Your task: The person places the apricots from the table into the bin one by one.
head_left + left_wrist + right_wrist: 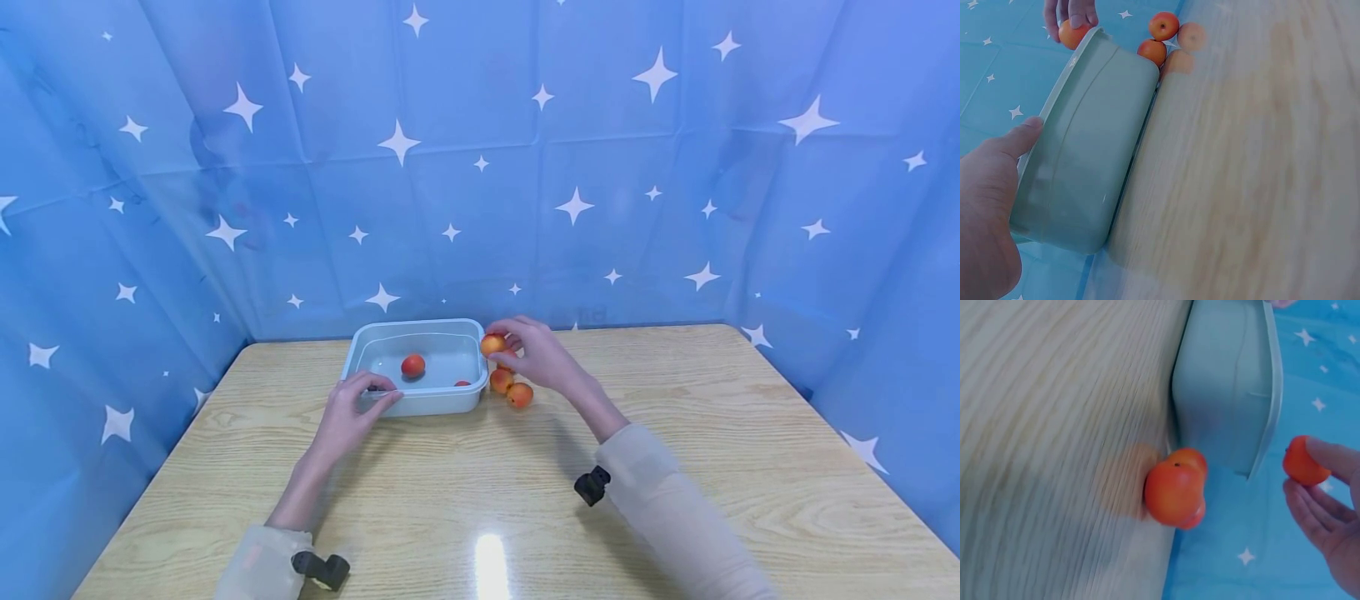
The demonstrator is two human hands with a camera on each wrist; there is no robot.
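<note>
by the tub (435,405), your right hand (538,357) pinches a fruit (492,345), your left hand (356,412) the rim (442,392); loading seems underway, next calling for release inside.

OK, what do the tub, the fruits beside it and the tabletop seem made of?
Light-blue tub: probably moulded plastic, satin; smooth walls, rounded corners, soft sheen.
Orange-red fruits: real or imitation, I can't tell; smooth, slightly shiny skin with small dark spots.
Tabletop: wood or wood-look laminate, fairly glossy; pale grain and a bright light reflection.
</note>
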